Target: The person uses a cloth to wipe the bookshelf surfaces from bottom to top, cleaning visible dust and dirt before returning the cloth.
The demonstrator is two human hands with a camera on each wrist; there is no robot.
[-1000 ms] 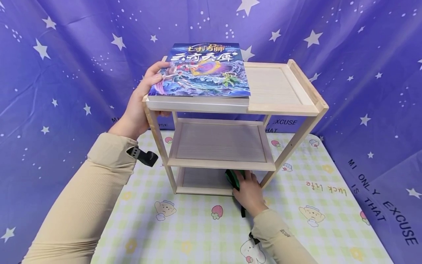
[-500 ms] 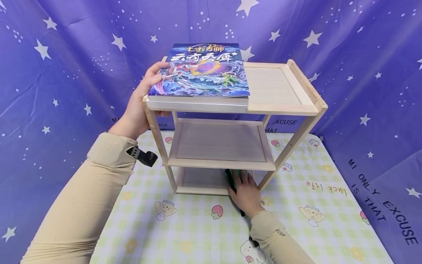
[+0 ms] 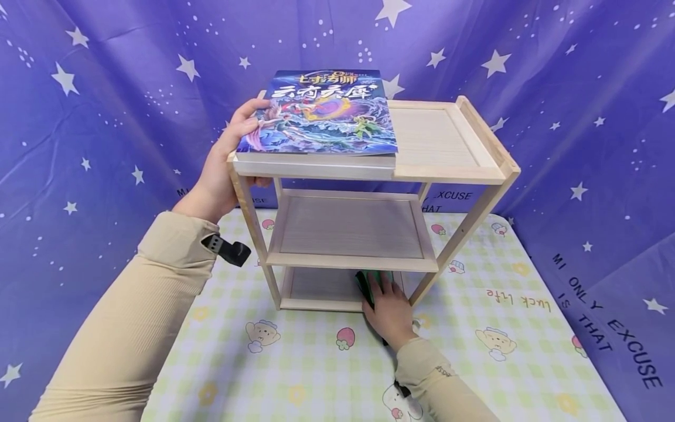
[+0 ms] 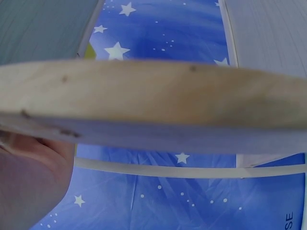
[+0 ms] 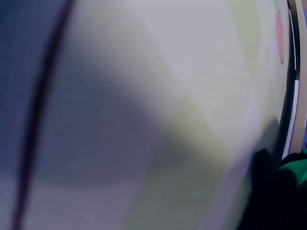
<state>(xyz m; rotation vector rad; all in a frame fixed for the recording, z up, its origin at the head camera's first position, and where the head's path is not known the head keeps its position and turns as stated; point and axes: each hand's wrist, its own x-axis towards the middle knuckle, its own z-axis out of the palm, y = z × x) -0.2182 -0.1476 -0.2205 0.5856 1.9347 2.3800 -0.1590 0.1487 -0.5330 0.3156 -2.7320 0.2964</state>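
On the wooden rack (image 3: 352,262), the illustrated paperback (image 3: 327,114) lies flat across the top shelf (image 3: 432,135), seemingly placed. My left hand (image 3: 221,155) grips the rack there. My right hand (image 3: 390,315) covers a green-and-black item (image 3: 364,287) at the bottom shelf (image 3: 316,287); from here I can't tell whether it's gripping. Settling that item seems left.

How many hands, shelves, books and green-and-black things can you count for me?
Hands: 2 (left hand, right hand)
Shelves: 3 (top shelf, middle shelf, bottom shelf)
Books: 1 (blue book)
Green-and-black things: 1 (partly hidden bundle)
Total: 7
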